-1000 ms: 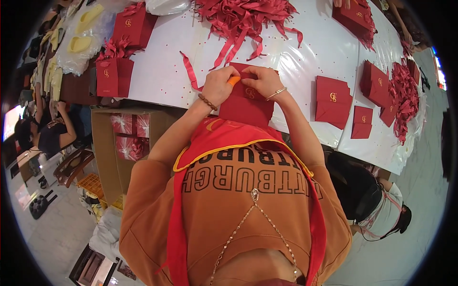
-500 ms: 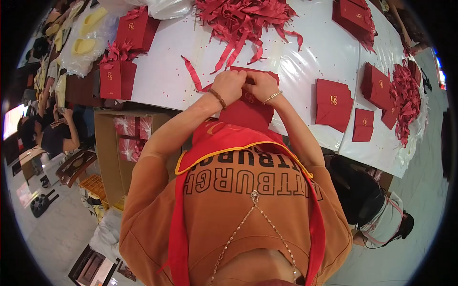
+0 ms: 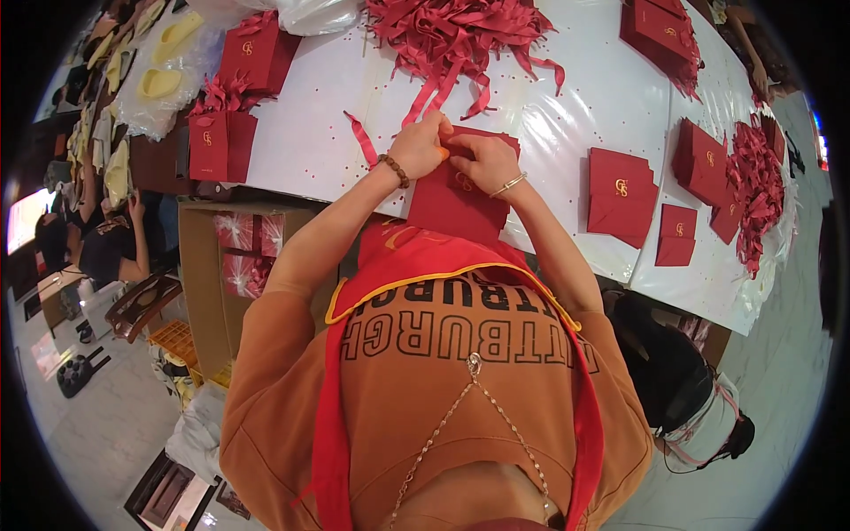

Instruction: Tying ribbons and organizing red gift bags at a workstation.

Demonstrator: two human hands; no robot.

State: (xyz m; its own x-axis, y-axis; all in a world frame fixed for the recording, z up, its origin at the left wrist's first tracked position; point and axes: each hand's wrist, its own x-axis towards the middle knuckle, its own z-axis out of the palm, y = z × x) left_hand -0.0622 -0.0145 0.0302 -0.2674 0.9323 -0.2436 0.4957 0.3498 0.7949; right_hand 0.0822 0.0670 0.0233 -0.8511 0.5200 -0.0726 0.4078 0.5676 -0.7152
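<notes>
1. The red paper gift bag (image 3: 452, 211) looks flat at your 12 o'clock, along the counter's (image 3: 301, 133) near edge, beneath both hands.
2. Your left hand (image 3: 418, 149) is curled around a small orange item (image 3: 442, 152); your right hand (image 3: 490, 165) has thumb and fingers narrowed over the bag's upper part, but whether they pinch it you cannot tell.
3. Expect light, fairly stiff paper that creases easily; take hold by the side edges at 3 and 9 o'clock.
4. The red ribbon strip (image 3: 361, 139) at 11 o'clock should be soft and slippery; pinch near an end.
</notes>
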